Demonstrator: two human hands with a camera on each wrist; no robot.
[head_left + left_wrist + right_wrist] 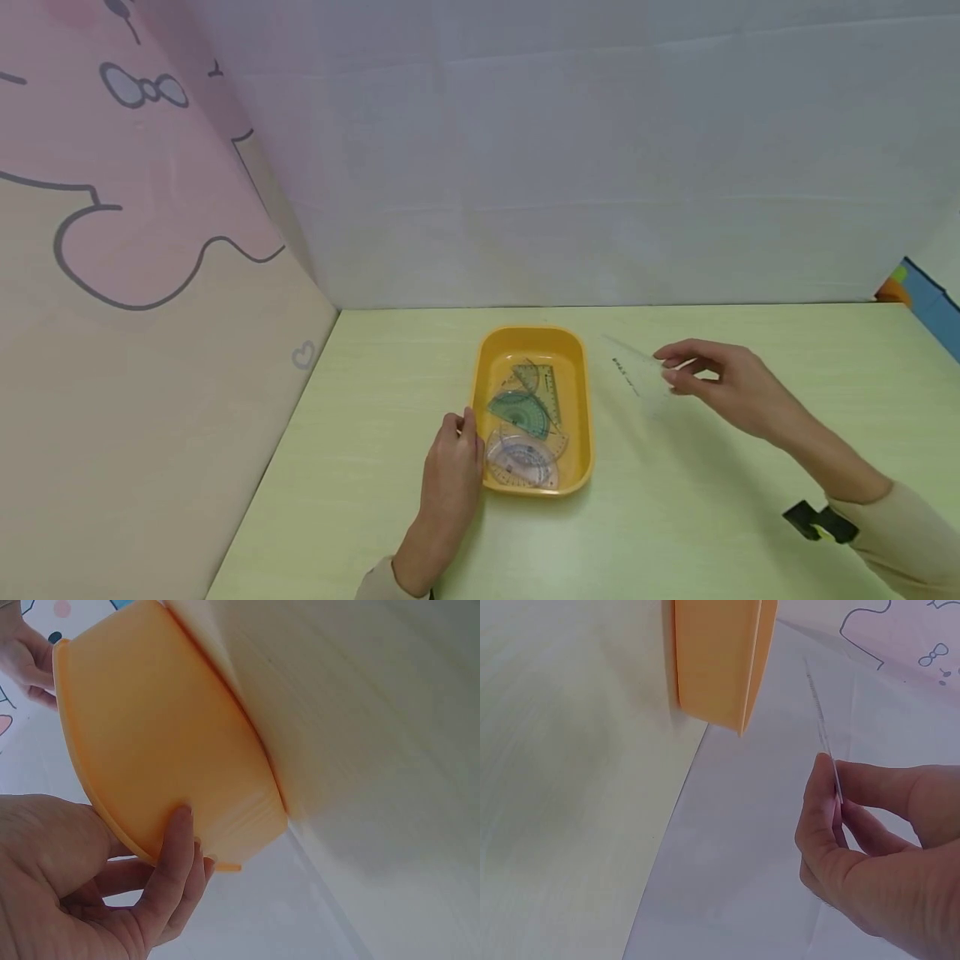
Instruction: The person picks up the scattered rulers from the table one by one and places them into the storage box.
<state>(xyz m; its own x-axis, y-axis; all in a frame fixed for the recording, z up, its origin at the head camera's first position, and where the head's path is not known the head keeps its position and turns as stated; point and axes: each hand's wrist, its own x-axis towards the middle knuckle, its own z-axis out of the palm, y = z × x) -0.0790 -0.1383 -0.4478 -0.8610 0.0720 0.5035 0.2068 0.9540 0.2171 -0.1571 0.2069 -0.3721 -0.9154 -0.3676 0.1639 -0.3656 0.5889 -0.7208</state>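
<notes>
A yellow plastic tray (534,340) stands on the table with several see-through drawing tools in it. Among them are a green protractor (522,414), clear protractors (522,462) and a set square (551,390), overlapping one another. My left hand (453,467) grips the tray's left side; in the left wrist view its fingers lie against the outer wall (165,735), with the thumb at the rim partly hidden. To the right of the tray, my right hand (723,383) pinches a clear set square (630,371) between thumb and fingers, above the table. Edge-on, that set square (821,720) appears as a thin line.
The pale green table (675,517) reaches back to a white sheet wall (585,167). On the left rises a wall (150,375) with a pink cartoon print. A blue printed object (933,304) shows at the far right edge.
</notes>
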